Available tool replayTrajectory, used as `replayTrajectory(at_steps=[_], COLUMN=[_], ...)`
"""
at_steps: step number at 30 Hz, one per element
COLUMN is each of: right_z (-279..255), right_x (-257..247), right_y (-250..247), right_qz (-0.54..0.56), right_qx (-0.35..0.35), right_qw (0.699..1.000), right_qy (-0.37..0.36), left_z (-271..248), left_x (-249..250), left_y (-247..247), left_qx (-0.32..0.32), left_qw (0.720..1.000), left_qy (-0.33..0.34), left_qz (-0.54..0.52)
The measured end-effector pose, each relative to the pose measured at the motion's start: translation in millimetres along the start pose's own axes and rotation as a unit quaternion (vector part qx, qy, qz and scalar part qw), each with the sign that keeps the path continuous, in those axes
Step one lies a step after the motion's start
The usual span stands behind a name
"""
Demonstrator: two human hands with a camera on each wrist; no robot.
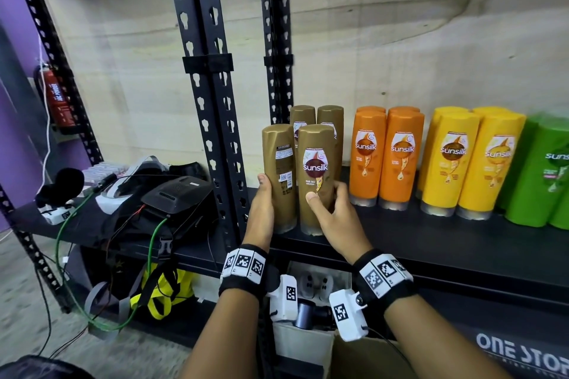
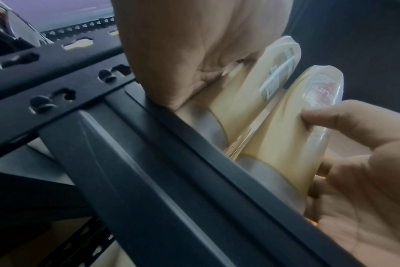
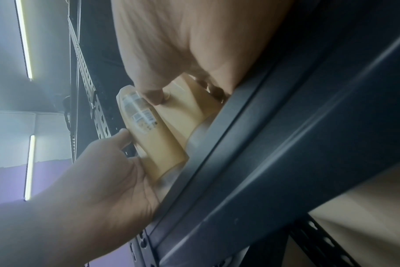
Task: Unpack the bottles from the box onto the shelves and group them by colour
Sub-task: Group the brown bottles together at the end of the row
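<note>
Side by side, two gold bottles stand at the shelf's (image 1: 431, 243) front edge: the left hand (image 1: 261, 203) grips the back-label bottle (image 1: 278, 175), the right hand (image 1: 334, 212) wraps the front-label bottle (image 1: 315, 178). Orange bottles (image 1: 385, 157), yellow bottles (image 1: 468, 163) and green bottles (image 1: 542, 172) stand grouped alongside.

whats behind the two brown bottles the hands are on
Two more brown bottles stand directly behind the front pair on the black shelf. Only their tops and upper labels show; their lower halves and bases are covered by the front bottles.
</note>
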State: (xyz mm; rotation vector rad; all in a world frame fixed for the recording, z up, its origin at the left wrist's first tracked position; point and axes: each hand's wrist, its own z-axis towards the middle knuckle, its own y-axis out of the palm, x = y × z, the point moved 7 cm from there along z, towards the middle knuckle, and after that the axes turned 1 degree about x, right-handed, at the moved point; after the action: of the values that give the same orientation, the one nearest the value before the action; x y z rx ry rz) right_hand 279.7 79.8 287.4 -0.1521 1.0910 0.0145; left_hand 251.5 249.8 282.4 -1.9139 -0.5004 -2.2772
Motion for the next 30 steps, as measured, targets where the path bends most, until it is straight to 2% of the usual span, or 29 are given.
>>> replayTrajectory(at_steps=[6,12,24,30], right_z=[-2,-5,-7,-6], right_x=[-4,-9,-8,-13], right_y=[-4,-6,-7,-7], right_qz=[-0.021,-0.032,-0.063,-0.006], right_qx=[0.018,0.032,0.036,0.015], right_qw=[1.0,0.999,0.997,1.0], right_qy=[-0.012,-0.027,-0.03,-0.002], left_z=[-8,-7,-6,-12], left_x=[7,11,14,18], left_y=[0,2,0,7], left_qx=[0.05,0.058,0.089,0.063], left_qw=[0.992,0.983,0.978,0.974], left_qy=[0.062,0.109,0.121,0.13], left_qz=[0.1,0.134,0.144,0.172])
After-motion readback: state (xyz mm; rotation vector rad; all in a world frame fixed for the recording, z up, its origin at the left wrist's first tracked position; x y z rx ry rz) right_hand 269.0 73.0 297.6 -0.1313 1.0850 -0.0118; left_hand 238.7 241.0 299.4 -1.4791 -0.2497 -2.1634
